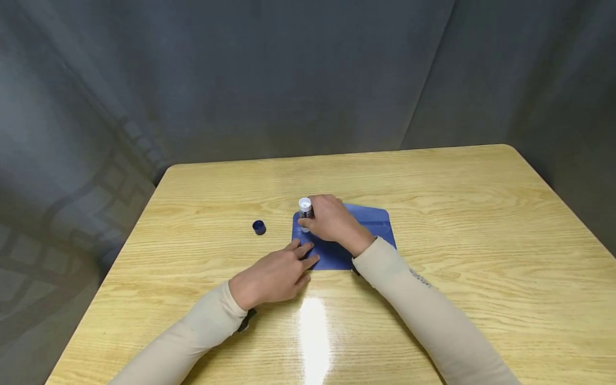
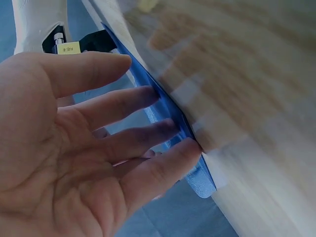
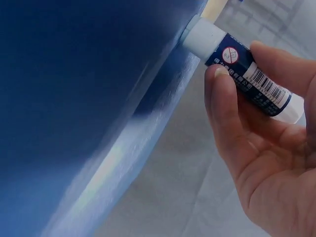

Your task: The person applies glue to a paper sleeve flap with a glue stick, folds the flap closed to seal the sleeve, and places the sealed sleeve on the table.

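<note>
A blue paper envelope (image 1: 332,258) lies flat on the table. My right hand (image 1: 332,219) grips a glue stick (image 1: 305,211) with a dark blue label and white ends, upright over the envelope's left end. In the right wrist view the glue stick (image 3: 249,74) is pinched between thumb and fingers, its working end against the envelope (image 3: 74,98). My left hand (image 1: 279,272) rests its spread fingertips on the envelope's lower left corner. The left wrist view has the left fingers (image 2: 148,173) fairly straight along the blue edge.
A dark blue cap (image 1: 259,227) sits on the wooden table (image 1: 457,214), left of the envelope. Grey curtains (image 1: 289,80) hang behind the table and at its sides.
</note>
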The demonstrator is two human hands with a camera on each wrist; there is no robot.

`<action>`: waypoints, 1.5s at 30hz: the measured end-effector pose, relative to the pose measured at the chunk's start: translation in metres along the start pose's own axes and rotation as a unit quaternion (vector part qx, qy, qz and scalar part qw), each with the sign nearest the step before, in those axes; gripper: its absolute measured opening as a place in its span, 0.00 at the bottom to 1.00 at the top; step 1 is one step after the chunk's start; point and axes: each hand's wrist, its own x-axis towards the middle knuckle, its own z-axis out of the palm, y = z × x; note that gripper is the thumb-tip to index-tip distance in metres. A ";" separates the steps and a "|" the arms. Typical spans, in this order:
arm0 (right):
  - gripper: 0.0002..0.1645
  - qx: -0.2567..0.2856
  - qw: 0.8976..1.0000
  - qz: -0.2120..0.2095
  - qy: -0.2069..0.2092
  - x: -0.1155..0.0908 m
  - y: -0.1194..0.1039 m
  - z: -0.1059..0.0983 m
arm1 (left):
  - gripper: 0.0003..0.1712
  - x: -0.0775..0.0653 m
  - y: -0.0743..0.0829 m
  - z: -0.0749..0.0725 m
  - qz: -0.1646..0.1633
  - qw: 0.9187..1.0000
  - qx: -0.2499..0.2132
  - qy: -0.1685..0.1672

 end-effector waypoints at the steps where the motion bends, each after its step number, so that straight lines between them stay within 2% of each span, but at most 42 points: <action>1: 0.13 -0.001 1.000 0.004 -0.002 -0.001 0.002 -0.002 | 0.26 0.000 0.000 0.000 -0.002 1.000 -0.002 -0.002; 13: 0.13 0.001 1.000 0.023 0.004 -0.023 0.040 -0.025 | 0.26 0.000 0.002 0.000 -0.006 1.000 0.006 -0.004; 24: 0.13 0.003 0.999 0.022 0.033 -0.041 0.074 -0.038 | 0.26 0.001 0.002 -0.001 0.001 1.000 0.011 0.000; 45: 0.13 -0.011 0.998 0.057 0.038 -0.068 0.107 -0.059 | 0.26 0.000 0.001 0.000 0.003 1.000 -0.003 0.001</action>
